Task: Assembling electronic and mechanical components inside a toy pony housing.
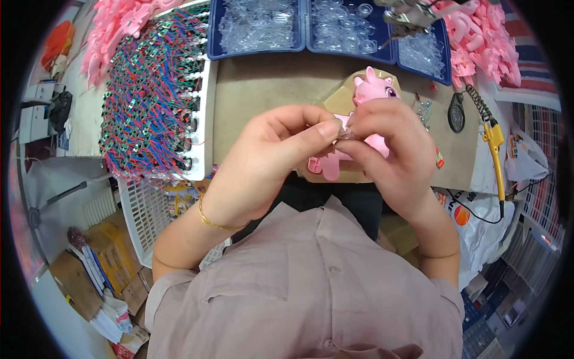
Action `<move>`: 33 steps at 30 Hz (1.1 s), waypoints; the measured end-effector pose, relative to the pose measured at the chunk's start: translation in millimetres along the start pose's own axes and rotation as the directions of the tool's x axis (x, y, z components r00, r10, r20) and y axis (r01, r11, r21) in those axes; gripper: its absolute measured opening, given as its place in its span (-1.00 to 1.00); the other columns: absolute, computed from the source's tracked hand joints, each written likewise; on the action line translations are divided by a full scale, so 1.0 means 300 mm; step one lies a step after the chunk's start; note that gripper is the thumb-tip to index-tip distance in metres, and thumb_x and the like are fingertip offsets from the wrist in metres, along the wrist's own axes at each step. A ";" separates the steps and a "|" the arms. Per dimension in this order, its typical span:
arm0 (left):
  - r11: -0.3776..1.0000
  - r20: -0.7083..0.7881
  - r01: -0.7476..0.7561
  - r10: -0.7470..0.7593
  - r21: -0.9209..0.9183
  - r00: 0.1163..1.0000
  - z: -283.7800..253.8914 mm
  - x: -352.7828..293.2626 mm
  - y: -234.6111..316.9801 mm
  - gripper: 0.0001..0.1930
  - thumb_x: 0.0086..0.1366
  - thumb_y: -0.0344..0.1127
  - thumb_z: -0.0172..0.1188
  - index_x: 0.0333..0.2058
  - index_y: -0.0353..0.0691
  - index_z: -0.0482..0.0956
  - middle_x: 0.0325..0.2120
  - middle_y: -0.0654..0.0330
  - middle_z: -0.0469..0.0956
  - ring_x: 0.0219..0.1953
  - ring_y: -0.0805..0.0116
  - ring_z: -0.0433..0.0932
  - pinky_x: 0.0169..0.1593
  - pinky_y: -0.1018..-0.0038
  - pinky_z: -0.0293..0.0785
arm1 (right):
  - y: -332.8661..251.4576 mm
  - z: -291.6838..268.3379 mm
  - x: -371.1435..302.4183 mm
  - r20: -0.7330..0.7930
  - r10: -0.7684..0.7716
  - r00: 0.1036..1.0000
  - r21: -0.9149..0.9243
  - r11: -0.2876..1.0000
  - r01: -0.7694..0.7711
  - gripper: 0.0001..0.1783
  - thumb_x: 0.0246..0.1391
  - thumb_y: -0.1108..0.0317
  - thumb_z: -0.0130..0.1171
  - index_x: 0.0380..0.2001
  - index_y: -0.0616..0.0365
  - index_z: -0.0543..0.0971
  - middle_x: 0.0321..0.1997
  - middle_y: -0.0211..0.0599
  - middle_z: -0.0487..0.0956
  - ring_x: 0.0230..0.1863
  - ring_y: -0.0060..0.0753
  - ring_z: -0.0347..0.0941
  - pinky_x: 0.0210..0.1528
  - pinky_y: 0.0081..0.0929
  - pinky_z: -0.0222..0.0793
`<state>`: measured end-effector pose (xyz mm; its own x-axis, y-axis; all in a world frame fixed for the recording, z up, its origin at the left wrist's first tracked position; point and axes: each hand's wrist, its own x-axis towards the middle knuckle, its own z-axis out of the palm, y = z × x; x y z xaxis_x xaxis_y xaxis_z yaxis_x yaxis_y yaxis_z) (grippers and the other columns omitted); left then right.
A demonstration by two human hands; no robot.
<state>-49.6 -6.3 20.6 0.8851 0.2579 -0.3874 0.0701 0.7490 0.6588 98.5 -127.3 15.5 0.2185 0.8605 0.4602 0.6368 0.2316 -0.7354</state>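
Both my hands meet in front of me, over the near part of the bench. My left hand point(278, 143) and my right hand point(397, 146) pinch a small clear plastic piece point(345, 135) between thumbs and fingertips; most of it is hidden by the fingers. Below and behind them lies a pink toy pony body point(372, 90) with a painted eye, set on a tan board point(341, 91). My hands cover much of the toy's middle. Its pink lower part point(330, 168) shows under my fingers.
Blue bins point(304, 36) of clear plastic parts line the back. A white tray point(207, 119) with wired circuit boards point(146, 96) stands left. Pink parts point(478, 36) are heaped at both back corners. A yellow soldering iron point(494, 140) sits in a coiled holder, right.
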 end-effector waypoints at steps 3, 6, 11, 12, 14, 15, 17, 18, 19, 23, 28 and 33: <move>0.851 -0.047 -0.217 0.271 0.477 0.961 -0.022 -0.020 0.024 -0.88 0.26 -0.41 0.17 -0.28 -0.34 0.56 -0.29 0.22 0.56 -0.30 0.47 0.52 -0.17 0.53 0.45 | -0.057 0.005 0.040 0.123 0.451 0.884 0.393 0.796 -0.461 -0.83 -0.02 0.60 0.23 -0.31 0.30 0.51 -0.29 -0.30 0.53 -0.29 -0.54 0.48 -0.24 -0.59 0.43; 0.104 0.301 -0.469 0.642 0.877 0.705 -0.046 -0.027 0.022 -0.87 0.12 -0.48 0.28 -0.31 -0.31 0.60 -0.31 0.14 0.58 -0.30 0.35 0.55 -0.23 0.51 0.47 | -0.090 0.008 0.066 0.224 0.662 0.715 0.524 0.537 -0.661 -0.89 0.06 0.59 0.16 -0.31 0.33 0.50 -0.31 -0.34 0.54 -0.32 -0.62 0.48 -0.25 -0.65 0.44; -0.082 0.347 -0.405 0.684 0.911 0.642 -0.041 -0.032 0.012 -0.81 0.03 -0.41 0.33 -0.31 -0.23 0.62 -0.40 0.16 0.58 -0.38 0.21 0.56 -0.32 0.44 0.48 | -0.104 0.022 0.059 0.170 0.639 0.750 0.396 0.653 -0.646 -0.91 0.07 0.60 0.12 -0.31 0.35 0.50 -0.29 -0.33 0.53 -0.33 -0.62 0.47 -0.32 -0.67 0.45; -0.007 0.317 -0.403 0.630 0.915 0.709 -0.042 -0.038 0.023 -0.81 0.05 -0.41 0.33 -0.32 -0.23 0.62 -0.42 0.16 0.58 -0.40 0.23 0.57 -0.32 0.44 0.48 | -0.098 0.019 0.054 0.159 0.547 0.822 0.341 0.751 -0.566 -0.91 0.07 0.61 0.12 -0.31 0.36 0.50 -0.28 -0.31 0.52 -0.33 -0.62 0.47 -0.34 -0.68 0.43; 0.164 0.262 -0.410 0.550 0.897 0.793 -0.048 -0.043 0.042 -0.84 0.05 -0.43 0.33 -0.36 -0.27 0.61 -0.43 0.15 0.58 -0.39 0.31 0.55 -0.34 0.50 0.45 | -0.081 0.013 0.041 0.158 0.448 0.880 0.283 0.833 -0.475 -0.91 0.07 0.61 0.12 -0.31 0.36 0.50 -0.27 -0.29 0.51 -0.33 -0.62 0.46 -0.35 -0.69 0.42; 0.325 0.222 -0.394 0.456 0.860 0.862 -0.053 -0.043 0.049 -0.86 0.05 -0.45 0.34 -0.40 -0.31 0.60 -0.43 0.14 0.58 -0.38 0.38 0.54 -0.35 0.55 0.42 | -0.069 0.011 0.039 0.182 0.413 0.892 0.311 0.836 -0.451 -0.90 0.06 0.60 0.13 -0.31 0.37 0.50 -0.25 -0.28 0.50 -0.33 -0.62 0.46 -0.36 -0.70 0.41; 0.403 0.206 -0.393 0.433 0.827 0.877 -0.062 -0.038 0.051 -0.88 0.08 -0.44 0.33 -0.42 -0.33 0.58 -0.43 0.17 0.57 -0.38 0.42 0.52 -0.35 0.56 0.40 | -0.049 0.003 0.044 0.205 0.379 0.902 0.339 0.837 -0.429 -0.90 0.06 0.60 0.13 -0.32 0.38 0.50 -0.24 -0.26 0.49 -0.33 -0.62 0.45 -0.36 -0.72 0.40; 0.477 0.195 -0.389 0.407 0.788 0.893 -0.064 -0.033 0.052 -0.88 0.10 -0.43 0.31 -0.43 -0.34 0.56 -0.44 0.19 0.56 -0.38 0.47 0.50 -0.34 0.58 0.39 | -0.040 -0.002 0.048 0.235 0.388 0.891 0.308 0.840 -0.446 -0.90 0.06 0.57 0.15 -0.32 0.36 0.51 -0.26 -0.28 0.50 -0.34 -0.62 0.45 -0.36 -0.72 0.40; 0.480 0.198 -0.391 0.403 0.785 0.893 -0.066 -0.028 0.057 -0.88 0.10 -0.43 0.31 -0.43 -0.34 0.56 -0.44 0.19 0.56 -0.38 0.47 0.50 -0.34 0.58 0.39 | -0.032 -0.007 0.051 0.263 0.398 0.879 0.275 0.842 -0.463 -0.89 0.06 0.54 0.17 -0.32 0.35 0.51 -0.27 -0.29 0.52 -0.35 -0.62 0.45 -0.36 -0.72 0.39; 0.924 0.235 -0.155 0.073 0.349 0.969 -0.083 0.005 0.047 -0.84 0.25 -0.30 0.24 -0.35 -0.30 0.57 -0.41 0.25 0.57 -0.36 0.54 0.52 -0.27 0.57 0.45 | -0.037 -0.030 0.060 0.556 0.569 0.606 0.552 0.292 -0.781 -0.86 0.06 0.47 0.22 -0.32 0.31 0.53 -0.33 -0.35 0.53 -0.40 -0.63 0.43 -0.38 -0.69 0.38; 0.998 0.365 -0.006 0.028 -0.059 0.930 -0.063 0.051 -0.063 -0.78 0.31 -0.21 0.16 -0.30 -0.28 0.52 -0.41 0.30 0.52 -0.36 0.58 0.45 -0.22 0.62 0.40 | -0.048 -0.073 0.011 0.505 0.554 0.662 0.674 0.226 -0.703 -0.79 0.09 0.36 0.24 -0.30 0.29 0.53 -0.35 -0.43 0.52 -0.39 -0.67 0.41 -0.36 -0.70 0.34; 0.999 0.211 -0.015 0.023 -0.039 0.977 0.008 0.057 -0.078 -0.77 0.35 -0.19 0.09 -0.33 -0.27 0.48 -0.42 0.26 0.49 -0.36 0.48 0.45 -0.25 0.54 0.38 | -0.057 -0.088 -0.038 0.290 0.698 0.654 0.624 0.381 -0.682 -0.77 0.11 0.34 0.22 -0.28 0.29 0.52 -0.33 -0.44 0.52 -0.33 -0.70 0.41 -0.28 -0.73 0.33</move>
<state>-35.1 -20.8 0.0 0.9635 0.1405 -0.2279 0.0392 0.7681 0.6391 104.5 -153.2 36.0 0.3735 0.8564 -0.3565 -0.3682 -0.2159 -0.9043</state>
